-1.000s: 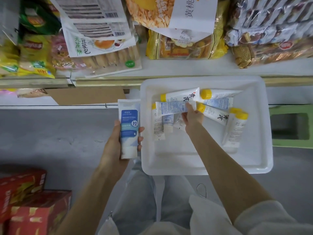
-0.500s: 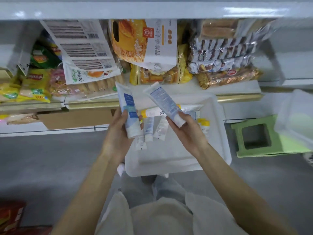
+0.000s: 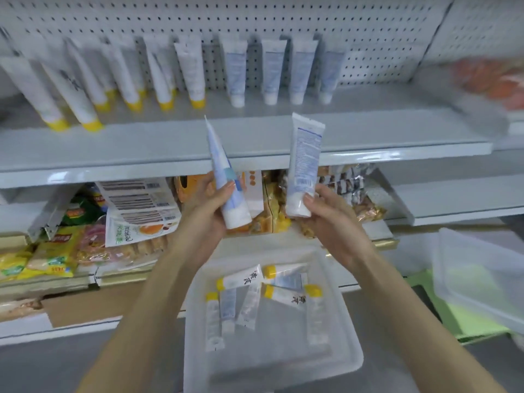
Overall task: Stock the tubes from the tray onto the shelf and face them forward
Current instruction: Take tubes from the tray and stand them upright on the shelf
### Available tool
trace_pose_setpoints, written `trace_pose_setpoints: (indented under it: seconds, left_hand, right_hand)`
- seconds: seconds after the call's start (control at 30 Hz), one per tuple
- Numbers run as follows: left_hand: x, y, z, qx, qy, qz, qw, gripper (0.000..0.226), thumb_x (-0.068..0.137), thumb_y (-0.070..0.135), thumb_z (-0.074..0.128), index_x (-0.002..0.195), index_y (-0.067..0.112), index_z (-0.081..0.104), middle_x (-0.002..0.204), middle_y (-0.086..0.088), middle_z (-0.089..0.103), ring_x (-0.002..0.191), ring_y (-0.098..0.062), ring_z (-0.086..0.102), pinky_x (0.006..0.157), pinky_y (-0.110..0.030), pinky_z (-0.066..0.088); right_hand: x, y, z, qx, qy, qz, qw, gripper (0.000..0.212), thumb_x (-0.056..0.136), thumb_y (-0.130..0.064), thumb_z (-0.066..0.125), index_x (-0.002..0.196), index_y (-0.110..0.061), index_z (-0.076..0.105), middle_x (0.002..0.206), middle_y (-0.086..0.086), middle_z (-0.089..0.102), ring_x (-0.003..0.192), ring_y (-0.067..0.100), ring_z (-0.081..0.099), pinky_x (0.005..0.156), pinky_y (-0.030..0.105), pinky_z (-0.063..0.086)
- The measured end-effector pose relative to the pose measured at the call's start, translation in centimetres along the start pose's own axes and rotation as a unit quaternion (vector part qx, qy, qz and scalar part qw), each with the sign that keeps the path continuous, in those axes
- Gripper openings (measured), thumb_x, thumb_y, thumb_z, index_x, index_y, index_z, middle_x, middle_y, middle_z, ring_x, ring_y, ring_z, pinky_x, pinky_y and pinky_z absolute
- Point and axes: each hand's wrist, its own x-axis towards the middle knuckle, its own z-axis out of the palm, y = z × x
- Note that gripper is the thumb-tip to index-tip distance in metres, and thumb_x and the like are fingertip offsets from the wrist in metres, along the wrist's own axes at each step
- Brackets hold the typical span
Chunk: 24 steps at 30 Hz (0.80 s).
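My left hand [image 3: 202,207] grips a white and blue tube [image 3: 224,171], cap down, seen edge-on. My right hand [image 3: 330,219] grips a second white and blue tube [image 3: 303,163], also cap down, its printed back toward me. Both are raised in front of the grey shelf [image 3: 255,131]. On that shelf stand several yellow-capped tubes [image 3: 161,72] at the left and several white-capped blue tubes [image 3: 272,69] at the middle, all cap down against the pegboard. Below my arms sits the white tray [image 3: 348,344] holding several more tubes [image 3: 241,279].
Snack bags and packets [image 3: 85,239] fill the lower shelf behind my hands. A clear plastic lid or bin [image 3: 479,276] rests on a green stool [image 3: 467,321] at the right. Orange packets [image 3: 490,80] lie blurred on the upper shelf at the far right.
Both hands have risen from the tray to the upper shelf's height with a tube in each. My view has tilted upward, bringing the stocked shelf into sight.
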Motion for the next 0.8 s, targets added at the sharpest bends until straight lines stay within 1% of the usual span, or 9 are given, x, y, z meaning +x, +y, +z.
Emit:
trace_pose_setpoints:
  seconds: [0.1,0.2,0.27,0.37,0.47,0.53,0.6,0.7,0.8]
  left_hand:
    - [1.2,-0.1,1.2,0.007,0.007,-0.016,1.0,0.055,0.083,0.038,0.065,0.128,0.012,0.047,0.1,-0.007,0.059,0.074,-0.015,0.062,0.056,-0.027,0.052]
    - [2.9,-0.3,2.2,0.046,0.022,-0.033,0.998,0.054,0.09,0.048,0.05,0.13,0.012,0.049,0.091,-0.002,0.059,0.063,-0.011,0.056,0.048,-0.023,0.045]
    - [4.1,-0.1,2.6,0.055,0.03,-0.035,0.997,0.045,0.095,0.046,0.041,0.125,0.013,0.052,0.093,-0.003,0.061,0.063,-0.009,0.058,0.049,-0.023,0.046]
    - [5.8,0.7,2.8,0.049,0.03,-0.027,0.998,0.037,0.098,0.035,0.042,0.127,0.013,0.054,0.102,-0.004,0.065,0.07,-0.01,0.063,0.057,-0.024,0.052]
    - [7.6,2.0,2.3,0.027,0.012,-0.011,0.999,0.039,0.094,0.024,0.048,0.13,0.009,0.052,0.105,-0.005,0.066,0.088,-0.016,0.066,0.068,-0.027,0.056]
    - [8.7,2.8,1.2,0.055,0.018,0.009,0.998,0.037,0.091,0.015,0.052,0.127,0.011,0.053,0.11,-0.008,0.066,0.097,-0.02,0.064,0.07,-0.028,0.057]
    - [9.6,3.6,-0.1,0.125,0.059,0.054,0.989,0.032,0.09,0.005,0.056,0.12,0.016,0.057,0.114,-0.003,0.067,0.101,-0.018,0.065,0.074,-0.029,0.056]
    - [10.8,4.8,-2.6,0.208,0.134,0.131,0.96,0.033,0.086,-0.004,0.061,0.112,0.016,0.057,0.109,0.009,0.066,0.094,-0.005,0.065,0.076,-0.026,0.053]
    - [12.3,6.4,-4.9,0.24,0.162,0.164,0.943,0.036,0.083,-0.007,0.064,0.107,0.019,0.055,0.108,0.012,0.064,0.092,-0.003,0.063,0.073,-0.025,0.053]
  right_hand:
    - [1.2,-1.1,-0.5,-0.08,0.026,-0.007,0.996,0.037,0.087,-0.008,0.064,0.123,-0.007,0.056,0.114,0.012,0.068,0.106,0.028,0.064,0.092,0.039,0.05]
    - [2.8,-2.0,-1.1,-0.13,0.049,-0.006,0.99,0.034,0.084,-0.004,0.065,0.117,-0.012,0.059,0.108,0.008,0.071,0.101,0.028,0.067,0.085,0.038,0.052]
    - [4.0,-2.6,-1.5,-0.164,0.061,-0.009,0.984,0.035,0.083,-0.005,0.068,0.115,-0.015,0.06,0.106,0.006,0.072,0.099,0.026,0.067,0.08,0.033,0.05]
    - [5.8,-3.4,-2.2,-0.186,0.073,-0.007,0.98,0.038,0.082,-0.006,0.07,0.116,-0.015,0.058,0.106,0.004,0.071,0.099,0.023,0.067,0.082,0.03,0.053]
    - [7.5,-3.9,-2.6,-0.191,0.081,-0.006,0.978,0.041,0.081,-0.008,0.071,0.118,-0.014,0.055,0.105,0.004,0.072,0.099,0.022,0.067,0.086,0.034,0.053]
    - [8.6,-4.0,-2.7,-0.209,0.089,-0.014,0.974,0.041,0.08,-0.009,0.073,0.117,-0.015,0.054,0.105,0.002,0.072,0.097,0.019,0.067,0.086,0.038,0.053]
    - [9.7,-4.0,-2.6,-0.22,0.092,-0.02,0.971,0.043,0.079,-0.008,0.074,0.116,-0.015,0.053,0.104,0.0,0.071,0.094,0.013,0.068,0.081,0.034,0.056]
    - [11.6,-3.6,-1.7,-0.219,0.091,-0.022,0.971,0.044,0.08,-0.004,0.073,0.116,-0.015,0.051,0.104,0.001,0.069,0.087,0.006,0.068,0.067,0.018,0.054]
    - [14.2,-3.0,-0.3,-0.212,0.09,-0.021,0.973,0.046,0.079,0.0,0.072,0.117,-0.013,0.05,0.108,0.006,0.067,0.088,0.008,0.068,0.067,0.018,0.052]
